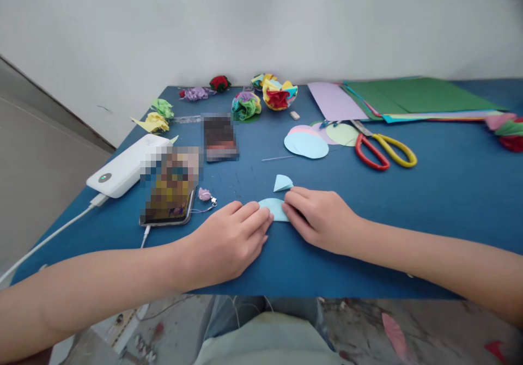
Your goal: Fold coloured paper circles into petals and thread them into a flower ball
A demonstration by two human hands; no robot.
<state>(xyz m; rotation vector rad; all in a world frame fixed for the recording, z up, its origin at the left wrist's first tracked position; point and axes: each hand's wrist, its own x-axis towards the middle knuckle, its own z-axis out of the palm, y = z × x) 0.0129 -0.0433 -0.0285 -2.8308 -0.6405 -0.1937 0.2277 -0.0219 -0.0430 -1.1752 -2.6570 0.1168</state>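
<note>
A light blue paper circle folded into a half-circle [274, 208] lies on the blue table between my hands. My left hand [239, 231] presses its left end with the fingers held together. At the right end, my right hand [316, 212] has its fingers closed on the paper. Just behind it sits a light blue paper wedge [283, 183], folded smaller, close to my right fingertips. Farther back, a stack of light blue paper circles [306, 143] lies beside a pale green circle [342, 134].
Scissors [384, 150] with red and yellow handles rest at the right. Coloured paper sheets [420, 97] are stacked behind. Crumpled paper flowers [280, 93] line the back. On the left are a white power bank [128, 166], a phone [171, 190] on a cable and a small charm [205, 194].
</note>
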